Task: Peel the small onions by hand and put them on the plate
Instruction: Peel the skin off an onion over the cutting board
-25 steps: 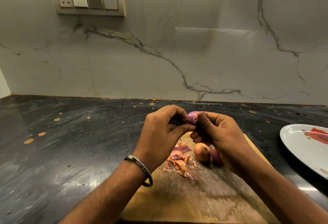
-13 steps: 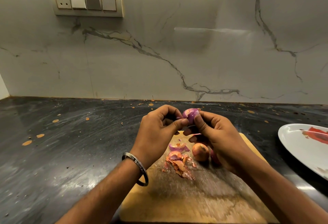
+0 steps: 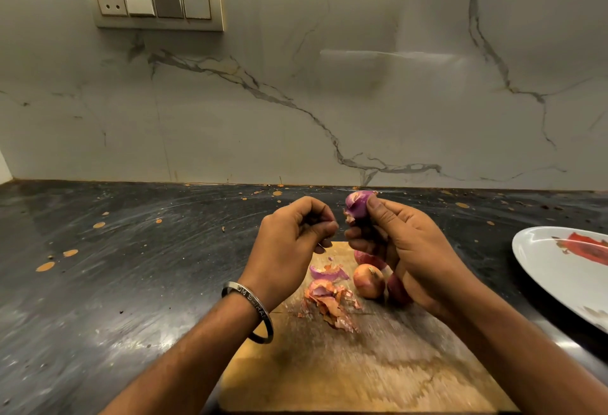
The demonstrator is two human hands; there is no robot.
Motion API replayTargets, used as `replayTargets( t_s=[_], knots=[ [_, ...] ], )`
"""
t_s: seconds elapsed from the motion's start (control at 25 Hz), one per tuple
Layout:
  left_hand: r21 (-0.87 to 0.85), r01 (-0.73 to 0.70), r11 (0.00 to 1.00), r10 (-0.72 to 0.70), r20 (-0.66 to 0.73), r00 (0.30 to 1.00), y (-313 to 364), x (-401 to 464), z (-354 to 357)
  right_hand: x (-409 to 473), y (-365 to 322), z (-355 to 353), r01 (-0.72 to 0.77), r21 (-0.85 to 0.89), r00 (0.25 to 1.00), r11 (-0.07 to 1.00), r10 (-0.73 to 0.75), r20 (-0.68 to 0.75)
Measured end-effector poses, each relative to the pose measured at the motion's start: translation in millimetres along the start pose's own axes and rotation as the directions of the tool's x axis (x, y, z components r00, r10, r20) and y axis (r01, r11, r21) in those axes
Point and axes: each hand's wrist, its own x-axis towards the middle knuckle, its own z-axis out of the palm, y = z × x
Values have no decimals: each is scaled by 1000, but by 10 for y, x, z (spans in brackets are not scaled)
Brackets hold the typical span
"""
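The right hand (image 3: 406,247) holds a small purple onion (image 3: 358,203) raised above the far end of the cutting board (image 3: 362,372), thumb pressed on the onion's right side and fingers curled beneath it; a shred of skin hangs from the onion's lower left. The left hand (image 3: 289,243) hovers just left of the onion, apart from it, its fingers curled in toward the thumb; whether it pinches a scrap of skin cannot be told. A metal bangle (image 3: 250,311) circles the left wrist.

On the board, an unpeeled tan onion (image 3: 368,280) sits near the far end, below the right hand. Two more purple onions (image 3: 367,258) lie beside it, partly hidden by that hand. A heap of peels (image 3: 329,299) lies on the board to the left of the tan onion.

The board rests on a dark counter (image 3: 115,283). The plate (image 3: 566,273), white with a red mark, stands on the counter well to the right of the board, cut by the frame edge. A switch panel (image 3: 153,1) is mounted on the marble wall, far up and left of the board.
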Motion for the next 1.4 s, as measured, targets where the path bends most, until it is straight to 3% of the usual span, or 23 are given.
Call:
replayTargets(
  t_s=[0.12,0.36,0.8,1.0,1.24,1.4],
  knots=[
    [23,0,1000,0,19,1000,-1,-12,16,-12,-18,-24,28,-56,999,998,-29,-14],
    [-103,63,993,-56,69,996,23,-9,13,-66,9,25,127,-236,992,963,-122,38],
    [-87,58,994,-61,-28,998,45,6,-12,-68,16,35,161,-264,983,951,-132,125],
    [-127,92,988,-97,-38,995,41,6,10,-53,40,-10,176,-273,984,946,-158,86],
    [5,97,995,-96,-66,993,15,12,-32,0,62,-45,127,-190,991,974,-114,77],
    [246,152,957,-178,90,980,-1,-6,-28,10,45,-71,102,-114,993,988,-95,66]
  ],
)
